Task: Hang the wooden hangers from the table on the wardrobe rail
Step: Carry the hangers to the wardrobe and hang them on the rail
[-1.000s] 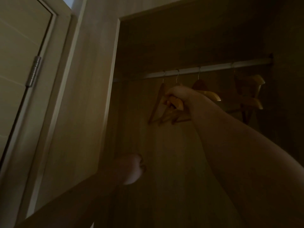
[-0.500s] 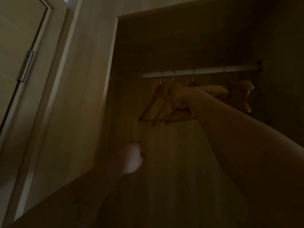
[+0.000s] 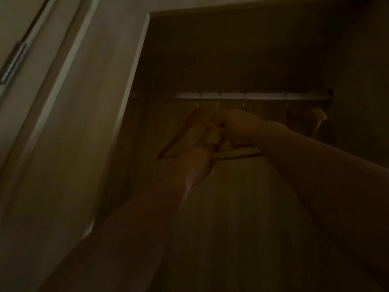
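Observation:
Inside a dark wardrobe a metal rail (image 3: 263, 96) runs across the top. Several wooden hangers hang from it by thin hooks. The leftmost hanger (image 3: 181, 133) hangs free. My right hand (image 3: 237, 128) is raised under the rail and closed around the middle hangers (image 3: 214, 131). My left hand (image 3: 197, 163) has come up just below, its fingers on the lower part of the same hangers; the grip is hard to make out in the dim light. Another hanger (image 3: 311, 118) hangs at the rail's right end.
The wardrobe's pale side panel (image 3: 117, 102) stands on the left. Further left are a door frame and a metal hinge (image 3: 13, 62). The wardrobe's back wall fills the view below the hangers.
My left hand has risen from low in the wardrobe up to the hangers under my right hand. My right hand stays on the hangers. The view has tilted slightly.

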Motion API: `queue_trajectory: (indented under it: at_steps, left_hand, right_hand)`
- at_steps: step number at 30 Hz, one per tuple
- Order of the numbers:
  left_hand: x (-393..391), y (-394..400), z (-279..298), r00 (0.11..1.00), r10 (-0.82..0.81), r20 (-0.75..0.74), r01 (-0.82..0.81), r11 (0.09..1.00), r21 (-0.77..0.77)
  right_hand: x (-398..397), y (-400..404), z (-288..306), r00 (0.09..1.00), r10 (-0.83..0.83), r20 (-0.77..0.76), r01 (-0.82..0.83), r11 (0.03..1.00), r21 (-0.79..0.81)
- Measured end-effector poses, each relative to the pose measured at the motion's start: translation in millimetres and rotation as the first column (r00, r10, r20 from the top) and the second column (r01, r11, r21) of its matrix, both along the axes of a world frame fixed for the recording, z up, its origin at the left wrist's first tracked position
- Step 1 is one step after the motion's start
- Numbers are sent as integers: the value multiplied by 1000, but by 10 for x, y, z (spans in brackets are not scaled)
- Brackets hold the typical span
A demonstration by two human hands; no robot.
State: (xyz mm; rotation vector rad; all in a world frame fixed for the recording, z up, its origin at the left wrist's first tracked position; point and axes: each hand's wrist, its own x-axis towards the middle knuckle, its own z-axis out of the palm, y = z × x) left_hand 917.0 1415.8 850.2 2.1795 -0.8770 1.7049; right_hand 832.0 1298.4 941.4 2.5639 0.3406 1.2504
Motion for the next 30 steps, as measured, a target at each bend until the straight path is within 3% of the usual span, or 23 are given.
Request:
queue_trajectory:
  at_steps: [9, 16, 18, 22, 24, 27, 30]
  left_hand:
    - [221, 299, 25, 998, 53, 18, -53, 999, -4]
    - [344, 514, 2, 997, 29, 67, -29, 1000, -9]
    - [360, 546, 7, 998, 20, 62, -20, 1000, 9]
    - [378, 588, 13, 997, 28, 70, -27, 999, -17]
    - [368, 583, 20, 996, 27, 83, -25, 999, -23]
    - [339, 563, 29, 992, 51, 114, -48, 998, -28]
    - [301, 550, 32, 997, 30, 67, -27, 999, -34]
  right_hand:
    - [181, 303, -46, 1000, -2, 19, 2, 1000, -6]
    - [118, 566, -154, 991, -120, 54, 124, 990, -74]
    - [30, 570, -163, 984, -104, 142, 115, 991, -73]
    - [-279, 376, -12, 911, 27, 412, -85, 989, 125]
    - [-386, 216, 41, 884, -60, 465, -28, 983, 180]
    - [-408, 59, -28, 892, -323, 318, 274, 943, 189]
    - [-350, -29, -103, 934, -338, 117, 324, 938, 120]
